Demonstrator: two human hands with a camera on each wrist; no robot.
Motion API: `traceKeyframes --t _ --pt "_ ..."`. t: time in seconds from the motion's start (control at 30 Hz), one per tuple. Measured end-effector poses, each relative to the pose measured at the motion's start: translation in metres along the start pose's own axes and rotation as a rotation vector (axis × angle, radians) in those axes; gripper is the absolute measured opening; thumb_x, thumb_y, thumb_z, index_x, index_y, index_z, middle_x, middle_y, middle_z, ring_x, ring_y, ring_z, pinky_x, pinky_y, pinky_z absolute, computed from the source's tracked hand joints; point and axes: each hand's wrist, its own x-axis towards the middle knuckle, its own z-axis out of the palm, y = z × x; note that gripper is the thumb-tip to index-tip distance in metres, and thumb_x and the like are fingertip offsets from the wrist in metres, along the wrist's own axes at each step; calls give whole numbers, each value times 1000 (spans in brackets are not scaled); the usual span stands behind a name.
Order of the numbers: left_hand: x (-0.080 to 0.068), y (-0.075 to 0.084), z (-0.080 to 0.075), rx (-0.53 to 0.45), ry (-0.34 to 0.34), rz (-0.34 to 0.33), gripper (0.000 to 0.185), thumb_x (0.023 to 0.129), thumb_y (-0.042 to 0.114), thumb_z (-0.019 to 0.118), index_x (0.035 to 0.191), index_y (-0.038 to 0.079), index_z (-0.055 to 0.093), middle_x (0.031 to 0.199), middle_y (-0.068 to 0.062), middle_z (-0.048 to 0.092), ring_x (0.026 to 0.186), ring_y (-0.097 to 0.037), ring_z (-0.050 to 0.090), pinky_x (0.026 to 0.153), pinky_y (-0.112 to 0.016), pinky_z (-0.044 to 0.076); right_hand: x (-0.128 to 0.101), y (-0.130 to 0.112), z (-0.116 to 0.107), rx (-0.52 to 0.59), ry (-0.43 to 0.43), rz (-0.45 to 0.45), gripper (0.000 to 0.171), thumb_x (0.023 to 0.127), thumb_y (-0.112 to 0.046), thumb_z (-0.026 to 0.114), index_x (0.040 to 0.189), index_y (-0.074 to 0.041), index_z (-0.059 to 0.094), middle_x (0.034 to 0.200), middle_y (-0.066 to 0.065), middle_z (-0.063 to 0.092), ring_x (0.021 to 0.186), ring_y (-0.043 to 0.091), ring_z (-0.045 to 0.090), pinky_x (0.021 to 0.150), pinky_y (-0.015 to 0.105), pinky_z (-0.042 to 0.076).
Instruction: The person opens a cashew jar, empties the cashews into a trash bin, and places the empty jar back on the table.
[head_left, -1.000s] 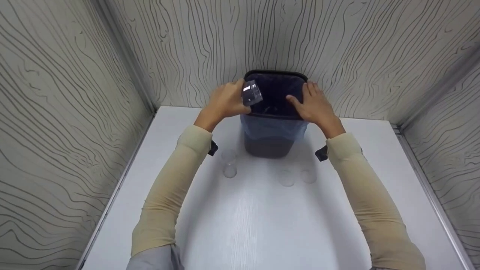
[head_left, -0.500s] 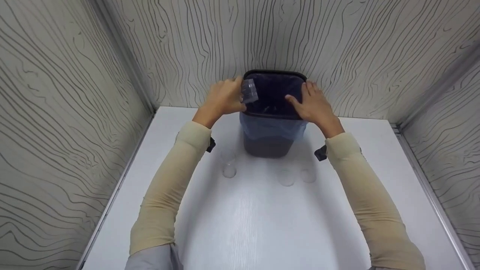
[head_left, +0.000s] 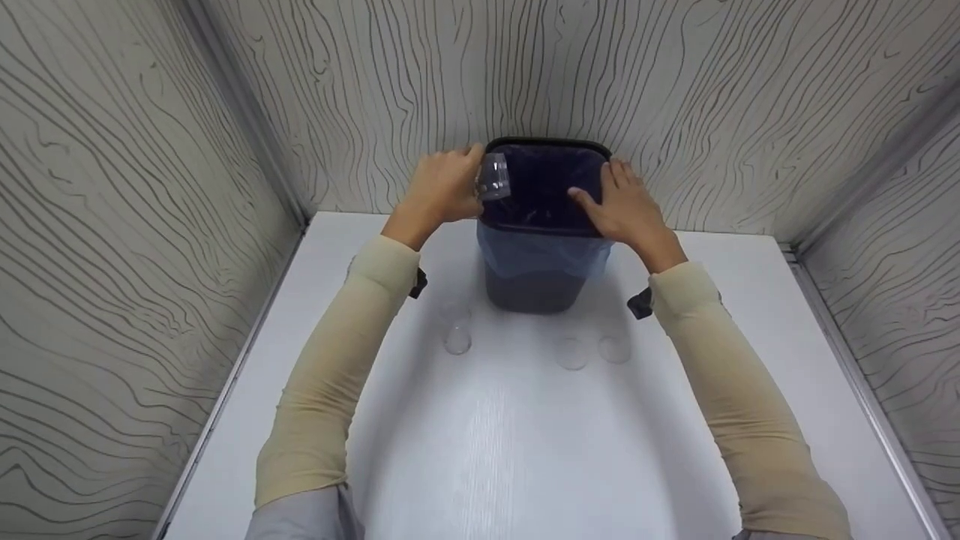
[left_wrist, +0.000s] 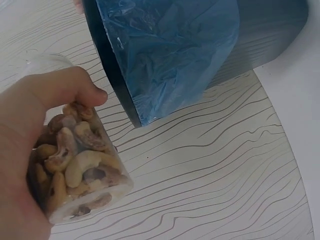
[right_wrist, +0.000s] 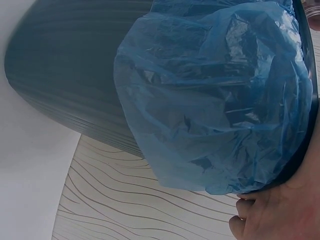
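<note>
I am holding a small clear cup (head_left: 494, 178) in my left hand (head_left: 442, 191), fingers and thumb curling round it, right at the left rim of the bin (head_left: 541, 225). The wrist view is showing the cup (left_wrist: 75, 165) packed with mixed nuts, cashews mostly, with my thumb (left_wrist: 65, 90) lying across its side. It is lying tilted, its long axis slanting rather than upright, one end pointing toward the bin's mouth. The dark opening lies directly to the right of the cup, just beside it; the cup is sitting at the rim's edge, partly over the opening. I cannot tell whether it is touching the rim.

My right hand (head_left: 626, 210) is resting on the bin's right rim, fingers laid fairly straight along the edge, steadying it and holding nothing else. So the left hand is the one carrying the cup, and the right is only bracing the bin.

The bin is dark, standing at the back of the white table (head_left: 525, 450) against the wall, lined with a blue bag (right_wrist: 215, 100) folded down over the rim.

Three more clear cups are standing on the table in front of the bin: one (head_left: 457, 341) nearer my left forearm, two (head_left: 571, 354) (head_left: 615, 349) nearer my right.
</note>
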Motion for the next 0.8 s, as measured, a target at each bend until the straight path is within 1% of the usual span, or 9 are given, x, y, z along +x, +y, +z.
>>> traceKeyframes --t 0.1,0.3,0.43,0.5,0.57,0.7,0.8 --pt "1 -1 1 6 15 14 52 80 23 82 123 6 58 106 -12 74 90 -36 72 78 -55 60 0 0 0 1 0 -2 99 109 -69 24 166 9 3 176 31 -4 165 47 -5 133 58 0" --pt "2 -3 3 29 47 40 53 85 37 83 122 5 61 106 -13 75 85 -35 71 78 -54 60 -1 -1 0 9 2 0 100 108 -70 24 166 8 3 176 30 -3 165 45 -6 133 58 1" --pt "3 -3 3 51 42 38 47 87 30 81 121 6 61 107 -12 74 84 -33 69 79 -54 60 -2 -1 0 16 3 2 100 108 -71 25 167 8 3 176 29 -4 165 44 -7 133 58 -1" --pt "4 -2 3 65 35 35 48 87 28 80 125 6 61 111 -12 75 87 -33 70 81 -53 60 -2 -2 0 17 3 3 100 108 -71 25 166 8 3 176 29 -4 165 44 -7 133 58 -1" --pt "3 -2 3 79 20 29 52 87 27 80 130 7 60 116 -12 75 93 -36 72 84 -54 60 -2 -1 0 18 0 4 101 108 -71 24 166 8 3 176 29 -5 165 44 -7 133 58 -1" --pt "3 0 3 102 -1 28 57 89 30 79 137 7 59 123 -13 74 103 -40 73 89 -56 59 -2 -2 0 23 -7 10 102 108 -72 23 166 9 3 177 28 -6 165 44 -7 133 57 0" --pt "3 0 3 125 -13 29 58 89 26 78 140 7 58 125 -13 73 106 -41 73 90 -56 59 -2 -2 0 23 -10 13 102 108 -72 22 166 9 3 177 28 -7 165 44 -7 133 57 1"
